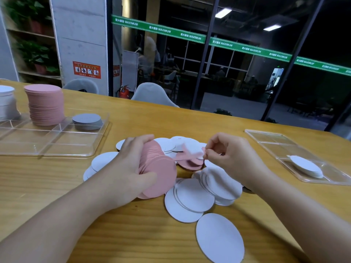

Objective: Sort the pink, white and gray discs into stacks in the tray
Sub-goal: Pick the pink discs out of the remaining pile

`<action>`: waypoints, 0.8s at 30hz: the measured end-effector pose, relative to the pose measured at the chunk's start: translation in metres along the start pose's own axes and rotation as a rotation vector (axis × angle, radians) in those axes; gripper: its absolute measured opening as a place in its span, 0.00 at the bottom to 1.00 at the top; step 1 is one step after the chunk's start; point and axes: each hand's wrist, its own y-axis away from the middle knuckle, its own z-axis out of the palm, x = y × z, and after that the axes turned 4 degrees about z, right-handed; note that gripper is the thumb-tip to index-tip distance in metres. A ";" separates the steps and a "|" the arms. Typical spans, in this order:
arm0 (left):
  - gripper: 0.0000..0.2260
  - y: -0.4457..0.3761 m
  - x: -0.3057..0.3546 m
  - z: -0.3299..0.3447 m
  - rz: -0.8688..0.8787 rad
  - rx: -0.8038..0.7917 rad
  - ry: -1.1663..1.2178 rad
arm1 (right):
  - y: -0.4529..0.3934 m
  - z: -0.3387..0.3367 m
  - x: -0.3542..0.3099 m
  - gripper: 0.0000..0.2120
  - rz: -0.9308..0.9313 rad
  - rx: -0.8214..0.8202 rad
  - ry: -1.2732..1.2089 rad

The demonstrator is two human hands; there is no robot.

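Observation:
My left hand [131,168] grips a thick bundle of pink discs [161,173] on its edge, just above the table. My right hand [228,156] pinches the edge of a pink disc [187,158] lying in the loose pile. White discs [193,196] are scattered around and under both hands. The clear divided tray [57,147] at the left holds a tall pink stack [46,105], a low gray stack [87,121] and a white stack [6,103] cut off by the frame's left edge.
A second clear tray [275,147] at the right holds a few white discs [305,166]. The wooden table [47,186] runs to a far edge with gray chairs [152,93] behind it. Glass walls stand beyond.

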 end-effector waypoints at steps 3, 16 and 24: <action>0.38 -0.001 0.000 0.000 -0.014 0.007 -0.002 | 0.002 -0.005 -0.003 0.06 -0.004 -0.047 -0.136; 0.38 0.000 0.002 0.001 -0.049 0.000 -0.006 | 0.012 0.025 -0.015 0.12 -0.285 -0.342 0.342; 0.38 0.000 0.003 0.000 -0.063 -0.011 -0.020 | 0.003 0.019 0.002 0.07 -0.288 0.107 -0.031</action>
